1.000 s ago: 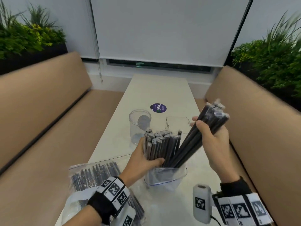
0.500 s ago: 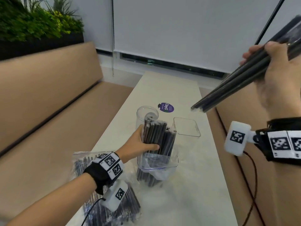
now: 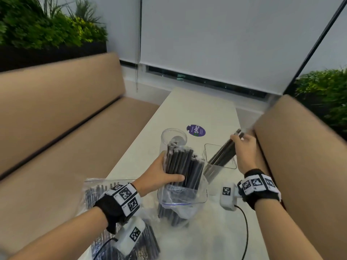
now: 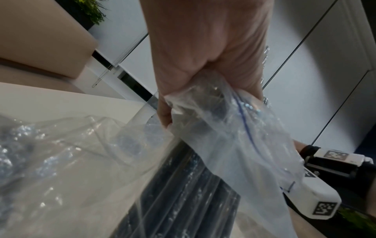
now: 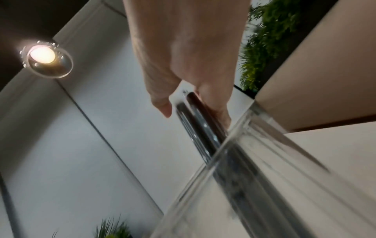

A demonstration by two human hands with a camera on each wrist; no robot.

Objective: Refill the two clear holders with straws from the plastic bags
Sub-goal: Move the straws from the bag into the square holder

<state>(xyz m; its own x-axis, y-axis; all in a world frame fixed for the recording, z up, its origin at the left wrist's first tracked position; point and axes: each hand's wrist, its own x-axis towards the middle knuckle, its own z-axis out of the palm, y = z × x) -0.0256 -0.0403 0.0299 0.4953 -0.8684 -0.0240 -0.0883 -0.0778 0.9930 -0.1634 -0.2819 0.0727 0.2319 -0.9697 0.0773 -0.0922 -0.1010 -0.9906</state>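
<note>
My left hand (image 3: 159, 177) reaches forward from a bare forearm, fingers and thumb curled round an upright bunch of straws (image 3: 183, 166), the thumb lying across the front. My right hand (image 3: 242, 151) is raised further out, wrist bent, fingertips pinching the upper ends of a smaller, slanted bunch (image 3: 223, 154). Both wrists wear black bands with white coded tags.
</note>
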